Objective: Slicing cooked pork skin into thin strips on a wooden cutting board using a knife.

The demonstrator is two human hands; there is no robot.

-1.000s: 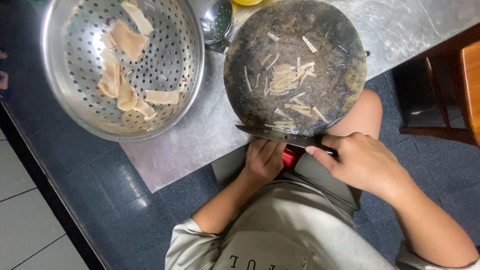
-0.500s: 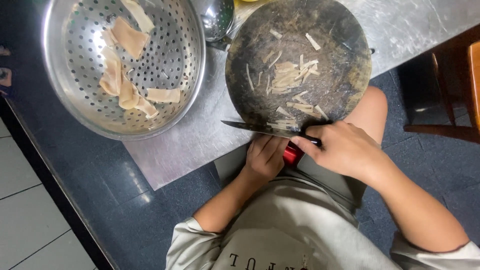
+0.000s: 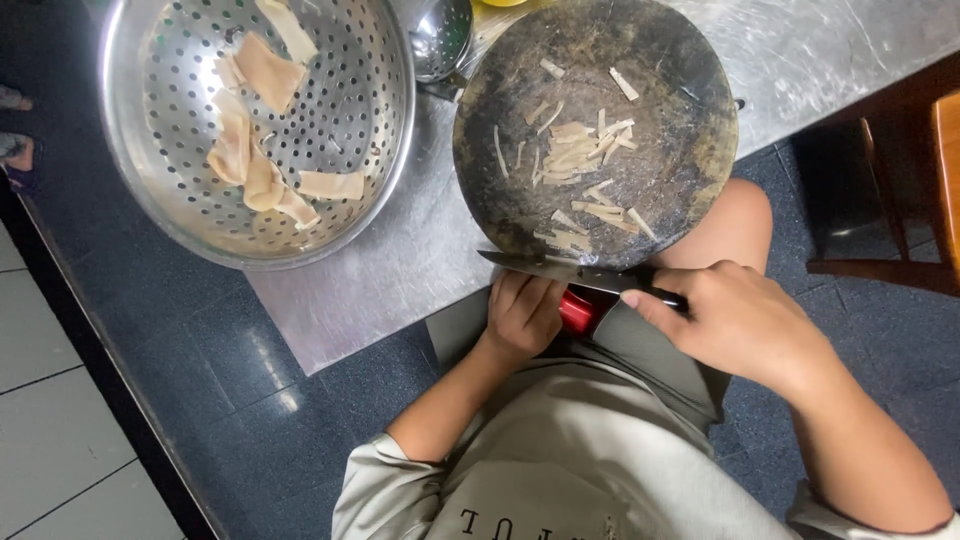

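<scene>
Steel knife [image 3: 560, 270] now further left along board [image 3: 680, 190] edge, right hand [image 3: 735, 320] gripping.

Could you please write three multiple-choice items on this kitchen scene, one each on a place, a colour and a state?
1. Where do the wide pale strips lie?
A. In the colander
B. On the floor
C. On the chair

2. What colour is the thing beside the left hand?
A. Green
B. Red
C. Blue

3. What does the right hand do?
A. Hangs empty
B. Grips a spoon
C. Grips a knife

Answers: 1 A, they rest on the perforated metal; 2 B, it shows bright red; 3 C, the blade lies at the near rim of the round board.
</scene>
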